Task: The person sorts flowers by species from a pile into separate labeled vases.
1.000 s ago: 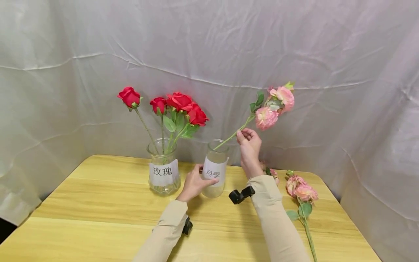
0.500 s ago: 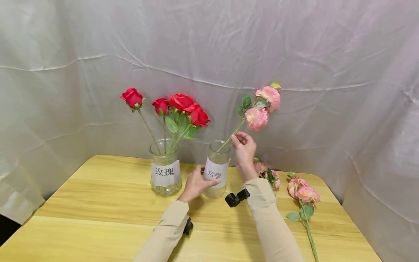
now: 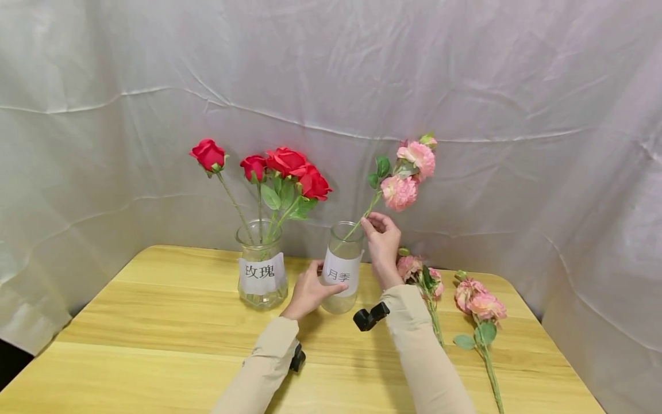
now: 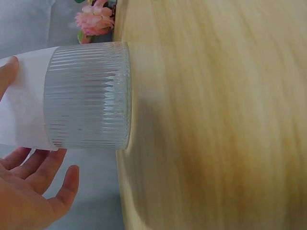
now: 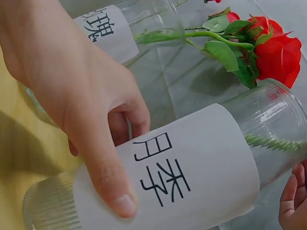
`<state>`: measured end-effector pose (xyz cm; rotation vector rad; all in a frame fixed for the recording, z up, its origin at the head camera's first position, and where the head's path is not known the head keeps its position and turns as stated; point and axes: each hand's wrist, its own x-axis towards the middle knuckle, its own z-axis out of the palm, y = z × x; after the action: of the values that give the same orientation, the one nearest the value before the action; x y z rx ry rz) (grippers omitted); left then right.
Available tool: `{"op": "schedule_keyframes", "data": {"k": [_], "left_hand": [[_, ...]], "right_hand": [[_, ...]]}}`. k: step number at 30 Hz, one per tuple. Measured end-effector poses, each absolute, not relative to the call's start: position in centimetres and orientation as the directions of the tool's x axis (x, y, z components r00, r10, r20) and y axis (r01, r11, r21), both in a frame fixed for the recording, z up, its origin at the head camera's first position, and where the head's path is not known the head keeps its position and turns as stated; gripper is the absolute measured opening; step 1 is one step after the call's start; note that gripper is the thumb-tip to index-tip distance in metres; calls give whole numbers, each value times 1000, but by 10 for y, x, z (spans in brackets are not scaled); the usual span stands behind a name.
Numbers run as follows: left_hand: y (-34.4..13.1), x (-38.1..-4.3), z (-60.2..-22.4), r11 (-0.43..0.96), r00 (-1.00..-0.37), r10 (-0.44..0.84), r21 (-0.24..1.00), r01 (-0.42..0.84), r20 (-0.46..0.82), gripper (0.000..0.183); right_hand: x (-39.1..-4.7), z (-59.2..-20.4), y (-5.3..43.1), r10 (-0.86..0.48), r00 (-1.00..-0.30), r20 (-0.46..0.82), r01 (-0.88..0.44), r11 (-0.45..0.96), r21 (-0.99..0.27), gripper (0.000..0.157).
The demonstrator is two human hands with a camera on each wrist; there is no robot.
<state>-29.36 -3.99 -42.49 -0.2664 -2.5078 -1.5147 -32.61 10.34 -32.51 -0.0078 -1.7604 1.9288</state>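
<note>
In the head view my left hand (image 3: 310, 291) grips a ribbed glass jar (image 3: 337, 305) with a white paper label, thumb across the front and fingers around the left side. The left wrist view shows its ribbed base (image 4: 88, 96) standing at the wooden table. My right hand (image 3: 384, 244) pinches the green stem of a pink artificial flower spray (image 3: 405, 178) just above the jar's mouth. This stem slants to the right, its lower end inside the jar, where the right wrist view shows the textured stem (image 5: 273, 142) behind the glass.
Left of the jar, a second labelled glass jar (image 3: 262, 299) holds several red roses (image 3: 284, 162). Two more pink sprays lie on the table at right, one (image 3: 410, 268) beside the right forearm, one (image 3: 486, 305) farther right. A grey cloth (image 3: 331, 69) hangs behind the table (image 3: 155, 322).
My right hand has moved left and slightly down with the pink spray, so the stem reaches deeper into the jar and stands more upright. My left hand keeps its grip on the jar.
</note>
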Motion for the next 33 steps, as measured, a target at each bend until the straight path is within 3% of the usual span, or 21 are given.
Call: {"op": "schedule_keyframes", "data": {"k": [7, 13, 33], "left_hand": [[-39, -292, -425, 452, -965, 44, 857, 249, 258, 74], [-39, -292, -426, 457, -964, 44, 852, 254, 263, 74], [-39, -293, -426, 438, -962, 47, 860, 261, 268, 73]], "right_hand": [[-323, -331, 104, 352, -890, 291, -344, -96, -934, 18], [-321, -336, 108, 340, -896, 285, -355, -164, -920, 9], [-318, -341, 110, 351, -881, 319, -403, -200, -893, 6]]}}
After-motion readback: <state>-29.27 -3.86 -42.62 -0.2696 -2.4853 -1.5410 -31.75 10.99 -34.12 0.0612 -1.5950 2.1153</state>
